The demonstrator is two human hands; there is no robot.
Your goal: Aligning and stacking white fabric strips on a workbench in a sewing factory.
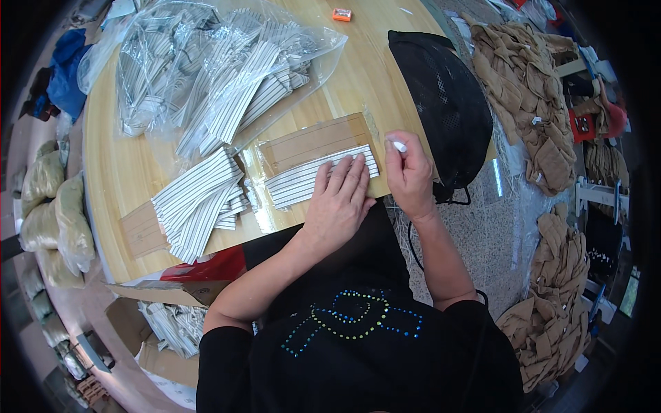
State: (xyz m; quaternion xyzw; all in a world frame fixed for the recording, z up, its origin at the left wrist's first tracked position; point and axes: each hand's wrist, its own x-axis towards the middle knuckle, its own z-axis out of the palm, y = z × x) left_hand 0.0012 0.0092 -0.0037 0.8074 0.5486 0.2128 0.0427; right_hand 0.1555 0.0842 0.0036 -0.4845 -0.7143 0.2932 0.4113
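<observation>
My left hand (339, 196) lies flat with fingers stretched out, pressing on a white fabric strip with dark stripes (289, 187). The strip lies along the near part of a brown cardboard template (317, 141) that has lines drawn on it and is taped to the table. Just right of the template, my right hand (412, 175) is closed around a small white stick (399, 146), perhaps chalk or a pen end. To the left of the template, a fanned pile of similar striped strips (196, 196) overlaps another piece of cardboard (143, 227).
A clear plastic bag (227, 69) full of striped pieces covers the table's far left. A black mesh cap (447, 103) sits at the right edge, and a small orange box (342, 14) at the back. Below left stands a cardboard box (131, 320) of strips; brown garments (544, 275) heap at right.
</observation>
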